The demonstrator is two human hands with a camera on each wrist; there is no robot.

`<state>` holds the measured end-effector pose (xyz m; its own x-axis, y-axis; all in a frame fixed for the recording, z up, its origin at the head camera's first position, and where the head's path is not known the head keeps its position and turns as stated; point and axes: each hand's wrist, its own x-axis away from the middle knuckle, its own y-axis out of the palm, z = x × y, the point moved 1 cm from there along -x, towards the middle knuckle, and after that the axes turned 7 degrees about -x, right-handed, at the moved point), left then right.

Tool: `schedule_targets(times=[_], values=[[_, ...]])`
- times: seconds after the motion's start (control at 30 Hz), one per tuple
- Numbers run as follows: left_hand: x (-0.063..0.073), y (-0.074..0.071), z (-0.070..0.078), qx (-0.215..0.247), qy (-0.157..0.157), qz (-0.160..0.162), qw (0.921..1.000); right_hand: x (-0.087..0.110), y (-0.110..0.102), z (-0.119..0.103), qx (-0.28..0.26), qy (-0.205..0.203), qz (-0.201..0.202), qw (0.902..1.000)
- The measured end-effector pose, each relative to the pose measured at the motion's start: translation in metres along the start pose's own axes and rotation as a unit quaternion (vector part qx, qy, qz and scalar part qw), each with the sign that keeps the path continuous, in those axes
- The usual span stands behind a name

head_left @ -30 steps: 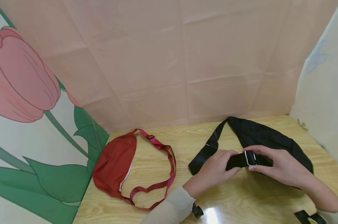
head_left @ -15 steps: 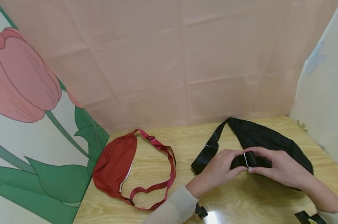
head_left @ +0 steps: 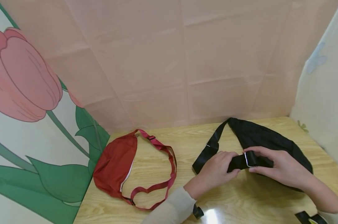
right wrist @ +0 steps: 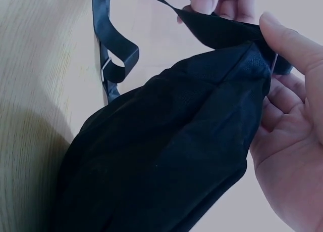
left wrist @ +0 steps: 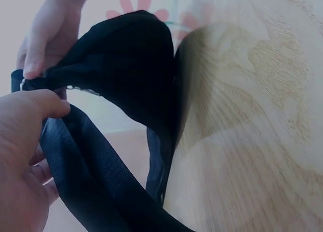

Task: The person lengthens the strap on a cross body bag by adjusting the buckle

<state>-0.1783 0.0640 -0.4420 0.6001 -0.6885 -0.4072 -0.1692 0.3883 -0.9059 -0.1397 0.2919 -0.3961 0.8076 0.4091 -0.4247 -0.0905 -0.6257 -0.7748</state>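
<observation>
A black waist bag (head_left: pixel 267 135) lies at the right of the table, its strap looping to the left. My left hand (head_left: pixel 217 168) pinches the black strap (head_left: pixel 236 163) between thumb and fingers. Close beside it, my right hand (head_left: pixel 278 163) grips the strap at a silver metal buckle (head_left: pixel 246 159). In the left wrist view the strap (left wrist: pixel 96 161) hangs in a doubled fold below the left thumb. From the right wrist, the bag's body (right wrist: pixel 171 146) fills the middle, and the right thumb (right wrist: pixel 282 37) presses on the strap end by the buckle.
A red waist bag (head_left: pixel 116 165) with a red strap (head_left: pixel 173 165) lies on the left of the wooden table (head_left: pixel 146 141). A second silver buckle (right wrist: pixel 105 64) sits on the black strap's far side. A pink backdrop (head_left: pixel 146 62) stands behind the table.
My left hand moved right until its fingertips met the right hand at the buckle, then drew back left a little, baring more strap. The right hand stays nearly in place.
</observation>
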Motion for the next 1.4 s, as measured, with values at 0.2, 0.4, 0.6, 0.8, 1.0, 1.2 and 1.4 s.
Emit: schedule_targets(times=[0.2, 0.4, 0.6, 0.8, 1.0, 1.2, 1.4], values=[[-0.0012, -0.0011, 0.0017, 0.027, 0.008, 0.003, 0.9996, 0.0007, 0.0003, -0.0004, 0.0, 0.007, -0.003, 1.0], [-0.0025, -0.0044, 0.0034, 0.05, 0.018, 0.037, 0.9979, 0.0005, 0.0009, -0.0002, -0.011, 0.009, -0.008, 0.9999], [-0.0012, -0.0056, 0.0005, 0.104, -0.01, 0.022, 0.9943, -0.0023, -0.0001, -0.0017, -0.024, 0.009, -0.003, 0.9997], [-0.0008, -0.005, -0.003, 0.121, -0.02, 0.01, 0.9924, -0.0066, -0.0038, -0.0069, -0.017, 0.007, 0.023, 0.9996], [-0.0021, -0.0049, -0.003, 0.135, -0.038, -0.006, 0.9901, -0.006, -0.0051, -0.0084, -0.02, 0.023, 0.021, 0.9993], [-0.0055, -0.0046, 0.0007, 0.186, -0.068, -0.068, 0.9779, -0.0056, -0.0057, -0.0067, -0.05, 0.021, 0.008, 0.9985], [-0.009, -0.0046, 0.0031, 0.221, -0.088, -0.077, 0.9683, -0.005, -0.0051, -0.0053, -0.072, 0.019, -0.005, 0.9972]])
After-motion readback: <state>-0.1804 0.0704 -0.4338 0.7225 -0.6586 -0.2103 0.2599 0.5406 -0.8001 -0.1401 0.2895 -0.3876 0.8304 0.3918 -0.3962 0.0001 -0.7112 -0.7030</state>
